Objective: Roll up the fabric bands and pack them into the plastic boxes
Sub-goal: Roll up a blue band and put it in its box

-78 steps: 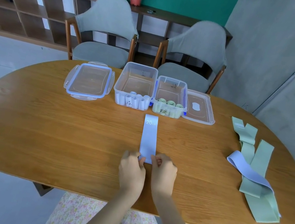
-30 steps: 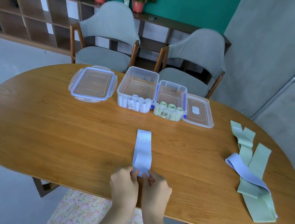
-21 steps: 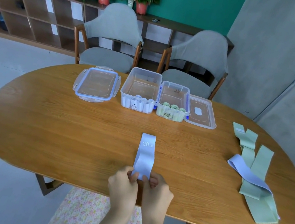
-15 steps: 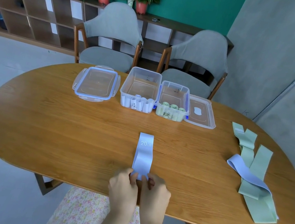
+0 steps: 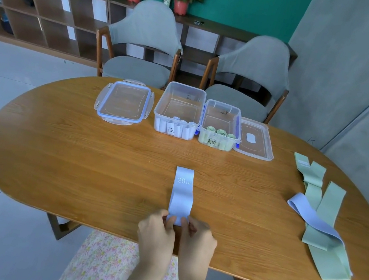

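Observation:
A light blue fabric band marked "20 LB" lies flat on the wooden table, running away from me. My left hand and my right hand pinch its near end, which is curled into a small roll between the fingertips. At the far side stand two open plastic boxes: the left box holds several pale blue rolls, the right box holds green rolls. On the right lie green bands with another blue band draped over them.
Two box lids lie flat, one lid left of the boxes, the other lid right of them. Two grey chairs stand behind the table. The table's near edge runs just under my wrists.
The band has been drawn toward me and its flat part has shortened as my fingers roll its near end. My view has shifted slightly.

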### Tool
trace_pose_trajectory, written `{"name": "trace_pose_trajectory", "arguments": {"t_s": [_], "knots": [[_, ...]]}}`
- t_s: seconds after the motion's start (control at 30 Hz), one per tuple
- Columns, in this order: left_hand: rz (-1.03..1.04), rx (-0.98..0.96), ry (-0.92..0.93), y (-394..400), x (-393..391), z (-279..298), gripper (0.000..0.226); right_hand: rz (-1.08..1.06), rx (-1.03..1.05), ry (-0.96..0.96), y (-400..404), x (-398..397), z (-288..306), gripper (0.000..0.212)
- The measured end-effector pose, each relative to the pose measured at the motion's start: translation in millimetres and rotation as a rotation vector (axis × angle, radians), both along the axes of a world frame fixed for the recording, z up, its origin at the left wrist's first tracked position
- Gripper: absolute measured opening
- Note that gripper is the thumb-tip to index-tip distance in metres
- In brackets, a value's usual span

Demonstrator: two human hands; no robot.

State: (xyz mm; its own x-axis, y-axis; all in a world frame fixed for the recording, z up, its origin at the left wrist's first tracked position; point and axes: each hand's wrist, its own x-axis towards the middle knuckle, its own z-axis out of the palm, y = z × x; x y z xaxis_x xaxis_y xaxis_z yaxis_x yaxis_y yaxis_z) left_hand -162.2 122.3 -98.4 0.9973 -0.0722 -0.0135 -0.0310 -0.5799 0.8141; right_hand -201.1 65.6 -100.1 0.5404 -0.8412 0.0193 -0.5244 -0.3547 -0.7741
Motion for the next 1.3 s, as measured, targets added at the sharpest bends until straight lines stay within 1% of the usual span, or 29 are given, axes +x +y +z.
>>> {"name": "trace_pose_trajectory", "arguments": {"t_s": [0.07,0.13,0.2,0.3,0.37,0.47,0.5,0.53,0.63,0.67,0.77,0.83,0.97,1.03,1.1,1.13,1.23,1.3], "knots": [[-0.013,0.034,-0.015,0,-1,-3,0.013,0.000,-0.045,0.000,2,-1,-4,0.025],[-0.024,0.067,-0.023,-1,0,-5,0.014,0.006,-0.057,-0.001,1,-2,-4,0.018],[-0.015,0.064,-0.019,-2,0,-6,0.012,-0.004,-0.026,-0.019,0,-2,2,0.004],[0.003,0.029,-0.002,-2,3,-3,0.007,-0.006,0.027,-0.019,-1,-3,9,0.006],[0.001,0.015,0.012,-2,4,-4,0.007,0.012,0.044,0.005,-2,-2,11,0.013],[-0.011,0.005,0.025,-4,6,-6,0.009,0.041,0.050,0.040,-5,1,8,0.042],[-0.011,0.010,0.027,-6,7,-5,0.010,0.050,0.049,0.038,-6,3,6,0.046],[-0.008,0.020,0.025,-7,8,-4,0.011,0.055,0.048,0.034,-6,4,4,0.046],[-0.005,0.051,-0.009,-9,11,-4,0.011,0.042,0.016,0.029,-7,6,0,0.023],[-0.005,0.048,-0.017,-9,11,-4,0.011,0.024,0.005,0.013,-7,6,0,0.019],[-0.011,0.024,-0.038,-8,7,-9,0.011,-0.025,0.066,-0.026,-11,10,6,0.010],[-0.014,0.022,-0.049,-9,4,-9,0.013,-0.019,0.063,-0.009,-11,13,4,0.013],[0.013,0.035,-0.050,-13,9,-6,0.013,0.005,-0.032,0.044,-8,13,-5,0.026],[0.036,0.010,-0.052,-14,12,-6,0.010,-0.012,-0.038,0.031,-10,14,-3,0.023],[0.042,0.000,-0.056,-14,15,-6,0.011,-0.036,0.019,-0.012,-15,18,4,0.014],[0.033,0.006,-0.054,-15,16,-7,0.013,-0.041,0.046,-0.026,-17,20,7,0.013],[0.006,0.038,-0.044,-17,18,-7,0.018,-0.012,0.047,-0.029,-18,24,3,0.022],[0.002,0.049,-0.051,-20,18,-7,0.018,0.008,-0.011,-0.020,-17,24,-5,0.033]]}}
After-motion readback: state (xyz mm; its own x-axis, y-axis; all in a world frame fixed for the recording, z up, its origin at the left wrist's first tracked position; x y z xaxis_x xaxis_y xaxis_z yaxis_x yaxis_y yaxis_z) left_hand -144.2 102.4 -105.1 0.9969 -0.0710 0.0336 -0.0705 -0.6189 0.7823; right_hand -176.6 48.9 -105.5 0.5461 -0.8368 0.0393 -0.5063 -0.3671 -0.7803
